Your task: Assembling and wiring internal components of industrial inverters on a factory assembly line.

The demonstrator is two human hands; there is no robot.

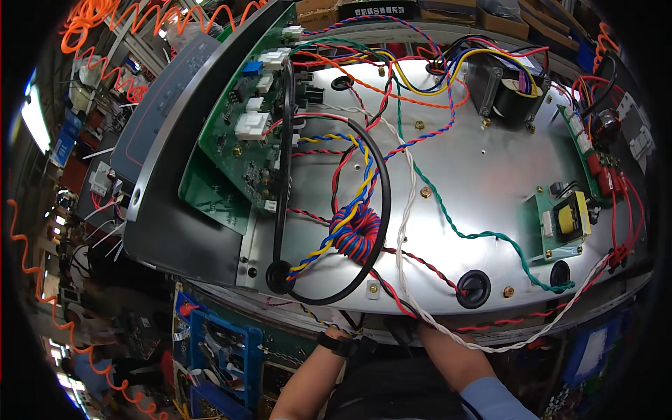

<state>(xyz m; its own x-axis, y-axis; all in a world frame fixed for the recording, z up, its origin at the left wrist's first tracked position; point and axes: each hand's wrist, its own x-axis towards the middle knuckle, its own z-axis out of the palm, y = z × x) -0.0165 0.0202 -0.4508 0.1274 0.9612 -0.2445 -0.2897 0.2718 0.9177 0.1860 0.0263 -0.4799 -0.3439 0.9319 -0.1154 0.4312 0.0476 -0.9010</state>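
Observation:
Both my forearms reach under the near edge of a metal chassis point(483, 168). A dark watch band point(337, 344) circles my left wrist. Only the back part of my left hand point(341, 322) shows, beside thin twisted wires point(315, 318), its fingers hidden below the edge. My right forearm point(448, 353) ends at the same edge, and that hand is covered. On the chassis above them sits a ring coil point(355, 234) of red and blue wire. A twisted white wire point(408, 210) and a green one point(448, 217) run across the plate toward the near edge.
A green circuit board point(234, 133) stands behind the dark front panel point(164, 112) at left. A small board with a yellow transformer point(572, 215) is at right. A blue tool tray point(227, 357) lies below. Orange coiled hoses point(42, 294) hang at left.

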